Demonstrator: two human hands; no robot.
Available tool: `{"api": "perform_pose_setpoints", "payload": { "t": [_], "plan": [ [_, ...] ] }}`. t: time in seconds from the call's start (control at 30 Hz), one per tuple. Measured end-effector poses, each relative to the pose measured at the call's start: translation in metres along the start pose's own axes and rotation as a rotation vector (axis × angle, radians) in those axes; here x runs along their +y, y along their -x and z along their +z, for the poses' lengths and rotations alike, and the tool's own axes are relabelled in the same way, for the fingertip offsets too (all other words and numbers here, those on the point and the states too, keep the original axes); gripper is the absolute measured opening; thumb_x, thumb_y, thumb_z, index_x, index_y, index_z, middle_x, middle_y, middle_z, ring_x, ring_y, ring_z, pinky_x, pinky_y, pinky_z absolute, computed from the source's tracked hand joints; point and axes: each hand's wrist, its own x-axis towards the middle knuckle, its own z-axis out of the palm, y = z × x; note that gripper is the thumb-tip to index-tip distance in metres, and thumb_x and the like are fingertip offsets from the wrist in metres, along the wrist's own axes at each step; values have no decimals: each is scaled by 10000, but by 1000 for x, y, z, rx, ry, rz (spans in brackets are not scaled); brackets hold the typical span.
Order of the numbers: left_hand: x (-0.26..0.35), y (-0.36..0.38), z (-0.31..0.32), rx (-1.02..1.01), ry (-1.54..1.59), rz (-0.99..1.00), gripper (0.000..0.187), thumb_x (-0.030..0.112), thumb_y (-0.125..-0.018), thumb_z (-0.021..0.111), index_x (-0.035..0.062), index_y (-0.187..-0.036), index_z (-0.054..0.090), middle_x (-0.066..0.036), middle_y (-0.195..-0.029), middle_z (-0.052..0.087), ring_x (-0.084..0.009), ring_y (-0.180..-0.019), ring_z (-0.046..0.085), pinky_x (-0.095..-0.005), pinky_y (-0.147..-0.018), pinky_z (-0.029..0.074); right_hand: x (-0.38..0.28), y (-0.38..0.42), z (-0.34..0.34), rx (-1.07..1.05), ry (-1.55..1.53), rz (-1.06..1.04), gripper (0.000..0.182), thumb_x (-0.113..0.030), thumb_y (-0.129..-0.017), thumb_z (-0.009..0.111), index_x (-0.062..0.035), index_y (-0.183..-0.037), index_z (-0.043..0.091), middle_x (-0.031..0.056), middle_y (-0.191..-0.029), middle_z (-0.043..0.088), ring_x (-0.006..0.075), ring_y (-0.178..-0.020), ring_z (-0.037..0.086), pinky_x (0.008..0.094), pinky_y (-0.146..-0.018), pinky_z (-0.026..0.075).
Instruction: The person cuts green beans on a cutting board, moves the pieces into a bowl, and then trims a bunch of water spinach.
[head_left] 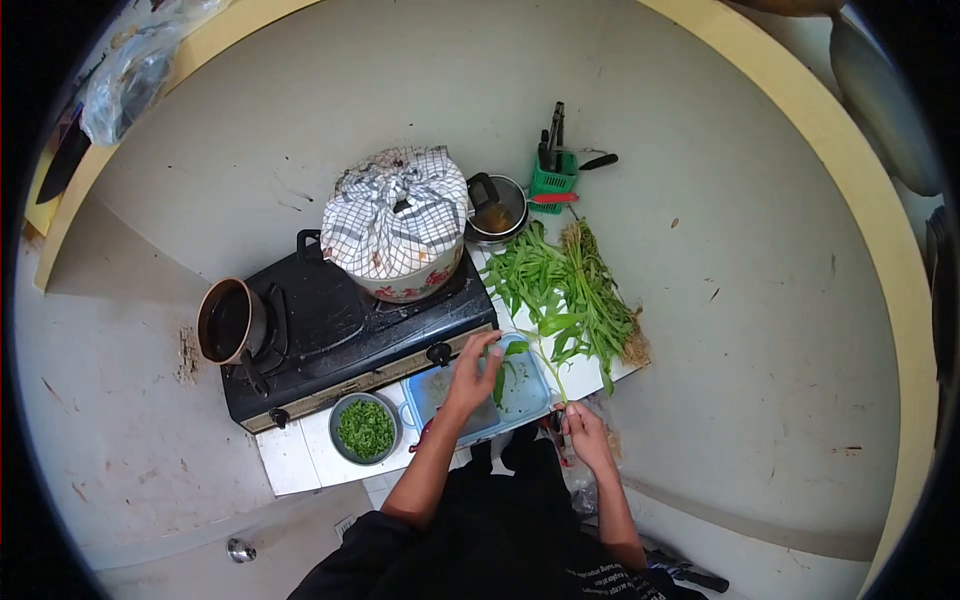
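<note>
A leafy green stem [547, 358] stretches between my two hands over the right side of a light blue tray [538, 398]. My right hand [582, 428] pinches its lower end just beyond the tray's right edge. Near the leaves at the upper end is my left hand [478, 368], above the tray, its fingers bent and the thumb apart; whether they grip a leaf is too small to tell. Some loose leaves lie in the tray. Behind it, a heap of leafy greens [530, 275] with roots at one end rests on the white tiles.
A bowl of chopped greens [365, 429] stands left of the tray. On the black stove [330, 320] are a small pot [230, 318] and a large cloth-wrapped pot [395, 225]. Behind the greens are a lidded pan [498, 212] and a green basket of utensils [553, 182].
</note>
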Motion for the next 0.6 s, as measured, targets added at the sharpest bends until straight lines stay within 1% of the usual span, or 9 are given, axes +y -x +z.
{"api": "perform_pose_setpoints", "payload": {
  "t": [0.07, 0.1, 0.2, 0.3, 0.4, 0.5, 0.6],
  "plan": [
    [11, -1, -1, -81, -102, 181, 302, 140, -931, 659, 58, -1221, 635, -144, -1150, 622, -319, -1127, 587, -390, -972, 456, 5, 0, 4, 4, 21, -21, 322, -242, -1054, 436, -30, -1129, 666, 15, -642, 509, 111, -606, 482, 291, -595, 418],
    [10, 0, 1, -93, -150, 189, 335, 129, -875, 722, 72, -1198, 656, -118, -1170, 612, -316, -1122, 581, -405, -951, 464, 6, 1, 6, 9, 33, -33, 316, -240, -1053, 439, -35, -1129, 666, 20, -641, 515, 113, -607, 489, 292, -598, 421],
    [-5, 5, 8, -123, -208, 197, 308, 125, -858, 732, 77, -1158, 679, -114, -1133, 623, -317, -1096, 582, -417, -924, 468, 6, 7, 11, 4, 46, 31, 300, -238, -1050, 447, -49, -1129, 666, 32, -648, 533, 118, -612, 504, 295, -601, 426],
    [-14, 8, 10, -105, -266, 197, 228, 148, -866, 716, 75, -1081, 698, -104, -1068, 629, -308, -1049, 583, -426, -880, 460, 3, 13, 15, -5, 9, 117, 293, -237, -1050, 449, -57, -1125, 667, 29, -645, 527, 118, -607, 498, 296, -599, 424],
    [-11, 10, 9, -149, -371, 170, 173, 169, -890, 683, 61, -1024, 693, -98, -1006, 628, -302, -994, 581, -427, -842, 441, 11, 13, 19, 4, 1, -43, 264, -213, -1067, 431, -53, -1113, 636, -12, -613, 475, 65, -454, 411, 252, -412, 346],
    [-21, 8, 9, -133, -451, 201, 161, 185, -898, 666, 55, -989, 690, -96, -974, 619, -299, -971, 577, -434, -836, 426, 13, 11, 21, 9, -67, -23, 257, -203, -1067, 431, -41, -1071, 630, -15, -615, 477, 62, -450, 403, 253, -410, 341],
    [-31, 10, 8, -133, -528, 231, 168, 199, -897, 663, 53, -977, 684, -94, -973, 624, -295, -978, 576, -434, -844, 422, 9, 10, 21, 21, -53, -25, 261, -203, -1066, 433, -33, -1028, 627, -18, -606, 471, 59, -452, 406, 252, -408, 337]
  ]
}}
